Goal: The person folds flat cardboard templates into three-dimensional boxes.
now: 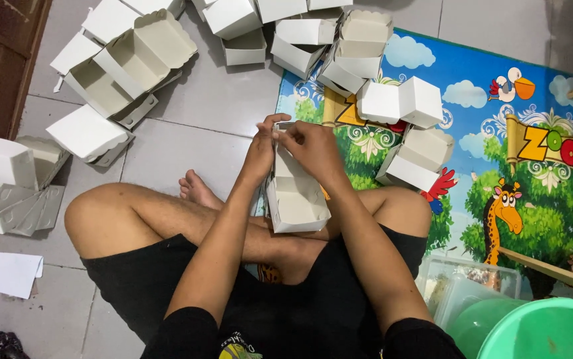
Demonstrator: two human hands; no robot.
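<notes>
Round green plastic basin (539,329) sits lowest in view, well to the right of the fingers. Right hand (313,149) and left hand (260,153) both grip the far edge of a white folded cardboard box (294,196), fingers pressed together and pinching its upper flap. The box hangs below the fingers, over crossed legs. Beyond the fingertips lie finished white cardboard boxes (399,103) on a colourful animal-print play mat (486,80).

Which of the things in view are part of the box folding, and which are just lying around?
In the job:
- white box, held by left hand and right hand
- folded boxes
- flat box blanks

Lying about:
- animal play mat
- green basin
- clear tub
- paper scrap
- wooden stick
</notes>
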